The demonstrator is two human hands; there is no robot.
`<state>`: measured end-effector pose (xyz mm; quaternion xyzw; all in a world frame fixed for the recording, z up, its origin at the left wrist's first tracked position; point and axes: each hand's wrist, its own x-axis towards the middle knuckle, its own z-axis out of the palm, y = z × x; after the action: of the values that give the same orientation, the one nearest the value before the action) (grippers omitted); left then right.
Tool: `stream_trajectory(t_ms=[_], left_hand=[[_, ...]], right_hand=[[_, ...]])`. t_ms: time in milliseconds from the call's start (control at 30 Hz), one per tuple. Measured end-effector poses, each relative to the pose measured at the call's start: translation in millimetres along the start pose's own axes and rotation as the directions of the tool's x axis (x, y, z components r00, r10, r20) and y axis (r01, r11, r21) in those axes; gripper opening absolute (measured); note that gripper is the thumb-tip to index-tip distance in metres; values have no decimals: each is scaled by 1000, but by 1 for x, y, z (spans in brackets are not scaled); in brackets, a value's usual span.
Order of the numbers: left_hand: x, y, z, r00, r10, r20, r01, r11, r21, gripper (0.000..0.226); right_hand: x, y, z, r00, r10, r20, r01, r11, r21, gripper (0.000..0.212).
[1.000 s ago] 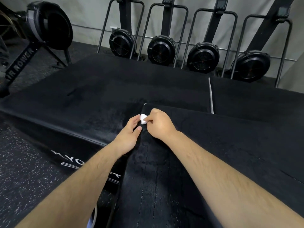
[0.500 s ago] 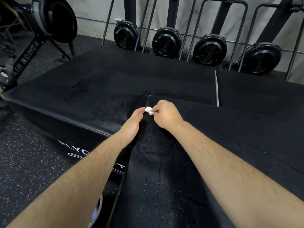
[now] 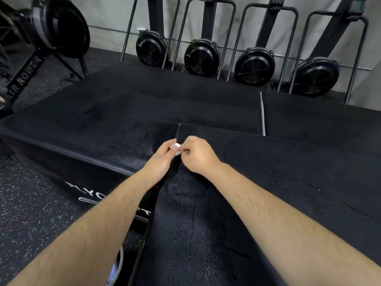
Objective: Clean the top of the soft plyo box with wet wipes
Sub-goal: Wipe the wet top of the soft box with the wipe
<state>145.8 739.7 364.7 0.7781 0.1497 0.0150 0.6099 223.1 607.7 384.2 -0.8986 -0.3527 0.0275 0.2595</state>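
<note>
Wipe (image 3: 177,147) pinched between both hands over the plyo box (image 3: 278,182).
Left hand (image 3: 161,161) pinches its left end with thumb and fingertips; right hand (image 3: 199,155), fingers curled, pinches the right end. Wipe is over the box's left edge near the far corner; contact unclear. Second black box (image 3: 134,112) just beside, speckled floor (image 3: 31,203) left, rowing machines (image 3: 201,56) behind.

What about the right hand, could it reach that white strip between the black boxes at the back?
Probably yes. Nothing lies on the plyo box top between the right hand and the white strip, though that hand and the left hand pinch the wipe now.
</note>
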Motion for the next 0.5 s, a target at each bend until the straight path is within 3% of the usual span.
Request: stream_trajectory(t_ms=[67,200,400,500], left_hand=[[2,-3,-2,1000,3,-4,-3,999,38,43],[2,-7,-1,998,59,3,-59,991,123,42],[2,-8,-3,997,75,6,-76,988,135,41],[1,-8,-2,995,96,40,-103,969,224,45]], right_hand=[[1,0,-5,998,-33,48,34,999,-20,34],[16,7,-7,997,80,-23,-81,996,-33,34],[-5,0,2,999,-17,29,17,1000,-11,32],[7,3,-2,998,57,-11,-58,997,-56,35]])
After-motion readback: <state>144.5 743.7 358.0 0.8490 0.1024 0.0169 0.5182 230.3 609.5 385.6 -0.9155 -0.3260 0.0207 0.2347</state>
